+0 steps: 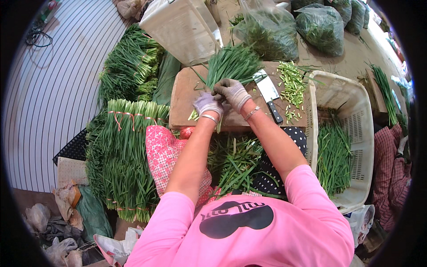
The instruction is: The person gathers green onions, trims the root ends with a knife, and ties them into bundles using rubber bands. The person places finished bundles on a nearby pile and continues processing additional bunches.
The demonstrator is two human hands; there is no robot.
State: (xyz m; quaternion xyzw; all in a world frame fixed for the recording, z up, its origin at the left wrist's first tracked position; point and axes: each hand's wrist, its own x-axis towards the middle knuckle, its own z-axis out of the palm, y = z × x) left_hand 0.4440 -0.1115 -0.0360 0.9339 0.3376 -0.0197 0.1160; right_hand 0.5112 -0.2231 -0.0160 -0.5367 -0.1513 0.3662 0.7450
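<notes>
Both hands wear dirty knit gloves and meet over a wooden board (186, 86). My left hand (207, 102) is closed round the lower stems of a bunch of long green leafy stalks (230, 65), its pale stem ends showing below the glove. My right hand (232, 93) has its fingertips pinched together against the same bunch; whether they hold a tie is too small to tell. A cleaver (267, 87) with a black handle lies on the board right of my right hand. Cut pale stem pieces (292, 85) are scattered beyond the cleaver.
Tied green bunches (130, 143) are stacked at left, with more (133, 63) behind. A white plastic crate (362, 133) holding loose stalks stands at right. Another crate (181, 30) leans behind the board. Filled clear bags (320, 31) stand at the back. Loose leaves (233, 163) lie below the board.
</notes>
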